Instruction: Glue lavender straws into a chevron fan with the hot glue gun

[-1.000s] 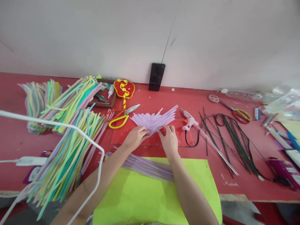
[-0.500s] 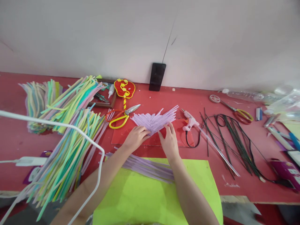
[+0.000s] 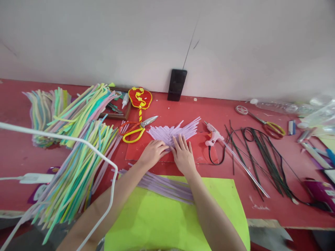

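Right hand (image 3: 183, 155): palm down, fingers extended and laid on the lower right of the V-shaped lilac chenille-stem piece (image 3: 161, 133). Left hand (image 3: 154, 151): fingers bent, tips at the piece's lower left edge; I cannot tell from here whether they pinch it. The piece lies just beyond both hands, point toward the wearer, arms fanning out and away, on a red board (image 3: 202, 148).

Below the hands, loose lilac stems (image 3: 164, 190) lie across a lime-green sheet (image 3: 178, 223), partly under the forearms. Beyond the left hand I note yellow-and-orange-handled scissors (image 3: 135, 130), blades toward the piece; farther left, a heap of multicoloured chenille stems (image 3: 75, 177).

Right of the right hand: a pink hot glue gun (image 3: 215, 135), clear glue stick (image 3: 247, 173) trailing from its rear. Farther right, dark green stems (image 3: 269, 162). Well beyond both hands, I see a black phone (image 3: 177, 85) leaning against the wall (image 3: 104, 42).
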Action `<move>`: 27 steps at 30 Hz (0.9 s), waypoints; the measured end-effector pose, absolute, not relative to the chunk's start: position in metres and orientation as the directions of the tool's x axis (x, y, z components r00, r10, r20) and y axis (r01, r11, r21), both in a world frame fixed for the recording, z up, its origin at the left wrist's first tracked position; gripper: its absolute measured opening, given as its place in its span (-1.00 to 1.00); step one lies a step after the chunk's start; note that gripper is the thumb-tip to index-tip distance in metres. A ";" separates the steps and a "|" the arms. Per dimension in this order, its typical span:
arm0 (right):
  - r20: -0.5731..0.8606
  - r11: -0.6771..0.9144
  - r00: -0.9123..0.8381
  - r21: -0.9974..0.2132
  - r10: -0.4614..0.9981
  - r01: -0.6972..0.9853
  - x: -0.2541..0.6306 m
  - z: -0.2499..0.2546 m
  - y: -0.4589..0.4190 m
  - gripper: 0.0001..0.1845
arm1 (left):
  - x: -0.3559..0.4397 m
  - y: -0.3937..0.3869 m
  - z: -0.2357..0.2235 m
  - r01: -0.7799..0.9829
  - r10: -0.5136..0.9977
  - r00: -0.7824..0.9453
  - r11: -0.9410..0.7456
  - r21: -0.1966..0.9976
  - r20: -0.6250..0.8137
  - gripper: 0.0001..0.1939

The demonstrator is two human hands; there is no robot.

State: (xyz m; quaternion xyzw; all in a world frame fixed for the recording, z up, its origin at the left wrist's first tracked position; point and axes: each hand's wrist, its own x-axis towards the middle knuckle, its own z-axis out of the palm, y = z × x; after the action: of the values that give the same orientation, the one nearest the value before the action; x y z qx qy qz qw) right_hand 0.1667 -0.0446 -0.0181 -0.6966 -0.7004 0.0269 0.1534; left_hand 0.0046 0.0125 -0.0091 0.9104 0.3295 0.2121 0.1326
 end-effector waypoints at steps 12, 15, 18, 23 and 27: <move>0.166 0.014 0.028 -0.244 0.986 0.970 0.165 -0.016 -0.045 -0.45 | 0.001 0.012 -0.010 0.563 0.685 0.652 -0.724 0.399 0.324 -0.88; 0.176 0.016 0.029 -0.248 0.984 0.969 0.165 -0.017 -0.045 -0.42 | 0.001 0.012 -0.011 0.571 0.693 0.634 -0.719 0.397 0.342 -0.86; 0.183 0.016 0.030 -0.249 0.983 0.968 0.165 -0.018 -0.045 -0.40 | 0.000 0.013 -0.012 0.598 0.717 0.602 -0.696 0.397 0.351 -0.82; 0.181 0.014 0.031 -0.246 0.983 0.969 0.165 -0.019 -0.044 -0.41 | -0.001 0.015 -0.012 0.635 0.725 0.590 -0.688 0.351 0.355 -0.84; 0.169 0.013 0.028 -0.239 0.985 0.971 0.165 -0.019 -0.044 -0.42 | -0.002 0.016 -0.011 0.673 0.731 0.585 -0.679 0.292 0.351 -0.87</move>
State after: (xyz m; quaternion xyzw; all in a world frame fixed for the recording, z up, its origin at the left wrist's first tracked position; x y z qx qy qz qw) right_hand 0.1650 -0.0442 -0.0186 -0.7021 -0.6965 0.0243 0.1460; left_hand -0.0021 0.0158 -0.0113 0.8881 0.3952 0.2260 0.0639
